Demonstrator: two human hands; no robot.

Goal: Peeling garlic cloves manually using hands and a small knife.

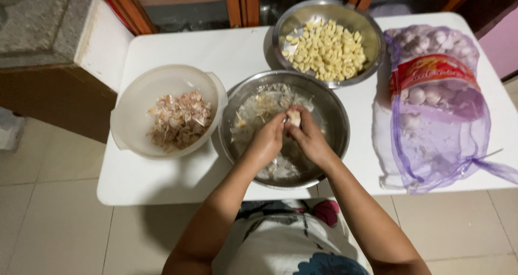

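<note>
My left hand (268,139) and my right hand (308,136) meet over a steel bowl (333,113) at the table's front middle. Between the fingertips of both hands sits a small pale garlic clove (294,117), gripped from both sides. Thin papery garlic skins (260,106) lie inside the steel bowl under and beyond my hands. Both forearms reach in from the bottom of the view.
A white plastic bowl (135,118) with unpeeled garlic pieces (179,119) stands left. A second steel bowl (372,37) of peeled yellow cloves (325,50) sits behind. A purple mesh bag (437,107) of garlic bulbs lies right on the white table (216,48). Tiled floor lies below; a wooden cabinet behind.
</note>
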